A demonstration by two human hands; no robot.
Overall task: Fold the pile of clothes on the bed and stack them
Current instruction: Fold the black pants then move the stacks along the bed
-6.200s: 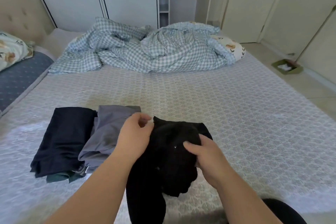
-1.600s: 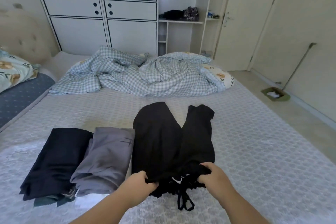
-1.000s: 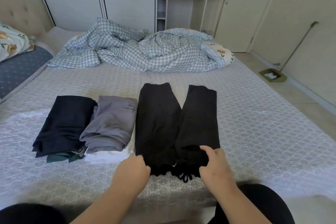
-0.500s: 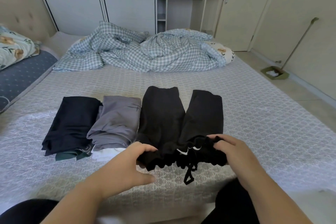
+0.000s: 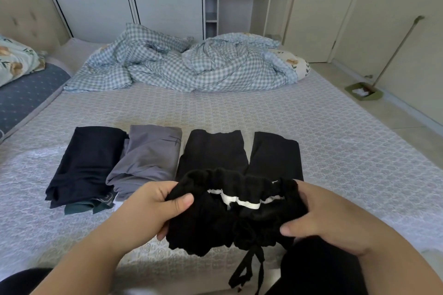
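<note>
A pair of black shorts (image 5: 213,151) lies on the bed (image 5: 335,151) with both legs spread flat, pointing away from me. My left hand (image 5: 153,208) grips the left end of the bunched elastic waistband, and my right hand (image 5: 328,215) grips its right end. The waistband is lifted off the bed and a black drawstring hangs below it. To the left sit two folded stacks: a grey garment (image 5: 148,158) on top of white cloth, and a dark navy garment (image 5: 88,163) on top of a teal piece.
A crumpled blue checked duvet (image 5: 187,64) covers the far side of the bed, with a floral pillow (image 5: 297,66) at its right end. Another pillow (image 5: 14,60) lies at the left. A green dustpan (image 5: 363,91) and broom stand on the floor at the right.
Both hands have lifted the waistband up off the bed and toward me, bunching it more. The legs of the shorts stay flat on the bed.
</note>
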